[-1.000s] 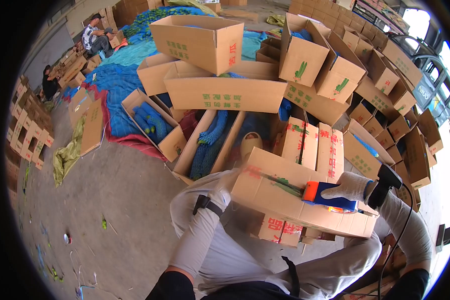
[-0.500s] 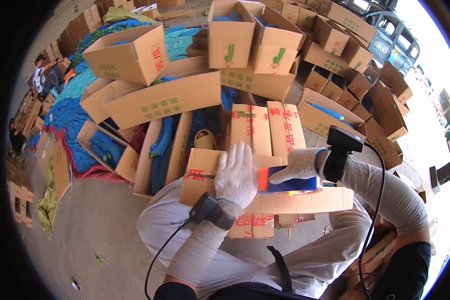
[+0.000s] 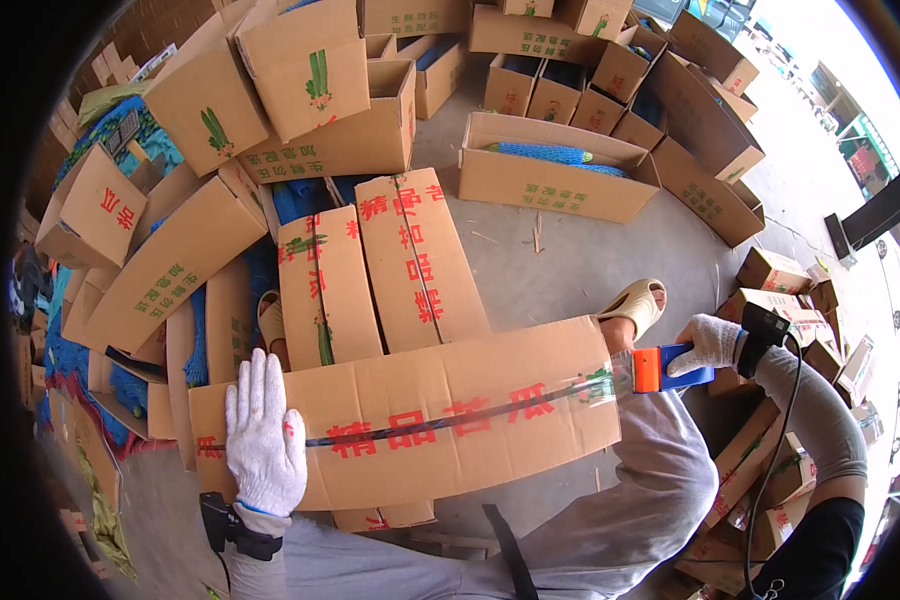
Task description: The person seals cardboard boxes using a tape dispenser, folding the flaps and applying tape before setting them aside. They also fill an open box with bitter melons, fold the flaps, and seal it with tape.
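A long cardboard box (image 3: 530, 450) with red printing lies across my lap, its top closed and a dark strip along its middle. My left hand (image 3: 265, 440), in a white knitted glove, presses flat on the box's left part, fingers stretched out. Past the box's right end, my gloved right hand (image 3: 705, 347) grips an orange and blue tape dispenser (image 3: 660, 369). Clear tape shows over the right end of the box top, next to the dispenser.
Two closed cardboard boxes (image 3: 417, 265) lie just beyond my lap. Open boxes (image 3: 560, 190), some with blue-netted contents, crowd the floor ahead and to the left. Flattened or stacked boxes (image 3: 770, 300) lie at the right, near a dark post (image 3: 870, 215).
The tape dispenser has moved right, from the middle of the box to beyond its right end. My hands are farther apart, with the left still flat. My view has swung right.
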Demonstrator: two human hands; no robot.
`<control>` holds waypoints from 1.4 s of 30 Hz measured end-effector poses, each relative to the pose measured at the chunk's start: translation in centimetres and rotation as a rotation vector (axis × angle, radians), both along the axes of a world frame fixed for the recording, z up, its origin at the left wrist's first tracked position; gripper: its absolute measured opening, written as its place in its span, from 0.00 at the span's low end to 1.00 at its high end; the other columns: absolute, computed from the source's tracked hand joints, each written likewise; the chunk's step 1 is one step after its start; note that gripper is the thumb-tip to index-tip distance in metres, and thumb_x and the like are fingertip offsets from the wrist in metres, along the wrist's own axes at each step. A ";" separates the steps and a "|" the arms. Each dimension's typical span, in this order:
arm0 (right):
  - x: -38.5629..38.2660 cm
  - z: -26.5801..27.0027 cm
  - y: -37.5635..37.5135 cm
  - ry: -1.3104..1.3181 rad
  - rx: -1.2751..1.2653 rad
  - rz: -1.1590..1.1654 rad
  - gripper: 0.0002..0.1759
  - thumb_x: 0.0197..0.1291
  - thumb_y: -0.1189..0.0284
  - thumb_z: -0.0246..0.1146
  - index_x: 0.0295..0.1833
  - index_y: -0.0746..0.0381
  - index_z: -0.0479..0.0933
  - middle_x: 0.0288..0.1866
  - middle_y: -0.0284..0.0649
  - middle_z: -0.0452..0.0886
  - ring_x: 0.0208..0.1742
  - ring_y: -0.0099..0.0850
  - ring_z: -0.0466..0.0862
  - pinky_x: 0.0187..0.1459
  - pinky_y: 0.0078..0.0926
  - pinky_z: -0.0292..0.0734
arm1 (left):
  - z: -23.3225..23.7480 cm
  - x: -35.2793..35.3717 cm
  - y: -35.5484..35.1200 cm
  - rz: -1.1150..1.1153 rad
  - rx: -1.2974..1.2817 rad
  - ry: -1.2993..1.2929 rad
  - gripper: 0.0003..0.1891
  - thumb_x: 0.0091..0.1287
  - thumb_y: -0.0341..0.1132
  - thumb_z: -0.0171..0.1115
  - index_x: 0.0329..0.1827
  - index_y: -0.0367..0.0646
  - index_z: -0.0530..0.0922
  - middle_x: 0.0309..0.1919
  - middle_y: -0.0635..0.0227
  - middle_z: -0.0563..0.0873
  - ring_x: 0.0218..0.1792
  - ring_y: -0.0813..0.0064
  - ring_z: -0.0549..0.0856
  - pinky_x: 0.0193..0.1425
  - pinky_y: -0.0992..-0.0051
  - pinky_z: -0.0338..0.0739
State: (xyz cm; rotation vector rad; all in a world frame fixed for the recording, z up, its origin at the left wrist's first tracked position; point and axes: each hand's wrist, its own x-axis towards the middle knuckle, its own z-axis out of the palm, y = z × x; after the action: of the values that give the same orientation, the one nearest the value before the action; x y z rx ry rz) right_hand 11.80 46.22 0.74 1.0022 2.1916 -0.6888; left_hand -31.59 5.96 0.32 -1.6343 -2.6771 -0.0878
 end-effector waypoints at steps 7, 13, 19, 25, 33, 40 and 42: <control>-1.8 -11.8 -0.2 0.264 -0.242 0.094 0.32 0.56 0.42 0.70 0.39 0.64 0.85 0.25 0.44 0.84 0.30 0.34 0.87 0.36 0.31 0.80 | 0.4 1.2 1.8 0.049 -0.102 0.022 0.35 0.70 0.37 0.41 0.80 0.34 0.51 0.79 0.50 0.56 0.80 0.50 0.54 0.82 0.55 0.46; -5.7 -12.1 1.8 -0.115 -0.139 0.205 0.38 0.57 0.36 0.64 0.37 0.66 0.86 0.30 0.42 0.86 0.36 0.35 0.87 0.39 0.29 0.79 | 0.6 3.5 4.3 -0.015 -0.135 0.057 0.34 0.71 0.38 0.41 0.80 0.35 0.52 0.79 0.51 0.56 0.79 0.49 0.55 0.81 0.52 0.46; -12.4 0.6 -3.3 -0.270 -0.053 0.273 0.40 0.57 0.35 0.59 0.45 0.65 0.86 0.36 0.45 0.87 0.40 0.39 0.88 0.44 0.34 0.80 | 0.4 6.2 6.3 -0.222 -0.005 0.114 0.32 0.72 0.44 0.47 0.77 0.36 0.61 0.75 0.51 0.64 0.75 0.51 0.63 0.79 0.50 0.53; -9.3 -8.2 -9.2 -0.141 0.260 0.124 0.33 0.61 0.43 0.62 0.49 0.65 0.85 0.39 0.41 0.88 0.42 0.36 0.88 0.47 0.33 0.81 | 0.9 8.1 1.3 -0.291 0.106 0.094 0.32 0.72 0.49 0.49 0.76 0.40 0.65 0.75 0.53 0.67 0.74 0.53 0.66 0.77 0.51 0.56; 5.4 -3.0 -18.8 0.804 -0.089 -0.953 0.29 0.64 0.52 0.67 0.47 0.73 0.83 0.34 0.42 0.87 0.35 0.23 0.86 0.39 0.22 0.81 | 0.3 16.2 -2.4 -0.103 0.753 -1.157 0.21 0.73 0.29 0.53 0.67 0.31 0.73 0.64 0.50 0.80 0.68 0.61 0.78 0.72 0.66 0.68; 6.3 -2.2 -28.7 1.356 -0.241 -1.085 0.23 0.64 0.59 0.65 0.50 0.71 0.81 0.39 0.34 0.85 0.37 0.18 0.81 0.43 0.19 0.77 | 4.2 20.9 2.9 -0.397 0.743 -1.354 0.18 0.76 0.28 0.52 0.65 0.30 0.74 0.59 0.54 0.83 0.59 0.68 0.82 0.62 0.73 0.75; 6.8 -4.5 -29.6 1.483 -0.264 -1.092 0.25 0.62 0.56 0.67 0.49 0.71 0.82 0.38 0.32 0.85 0.36 0.17 0.81 0.40 0.18 0.77 | 3.6 20.7 3.9 -0.408 0.715 -1.384 0.18 0.77 0.32 0.52 0.65 0.31 0.75 0.59 0.55 0.84 0.58 0.70 0.83 0.59 0.74 0.76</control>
State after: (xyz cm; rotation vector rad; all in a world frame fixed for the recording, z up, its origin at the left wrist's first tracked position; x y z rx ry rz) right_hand 18.63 16.63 -3.79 1.8428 2.1622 -2.8402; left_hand -10.89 9.82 3.96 -2.0849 -2.0408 -2.5739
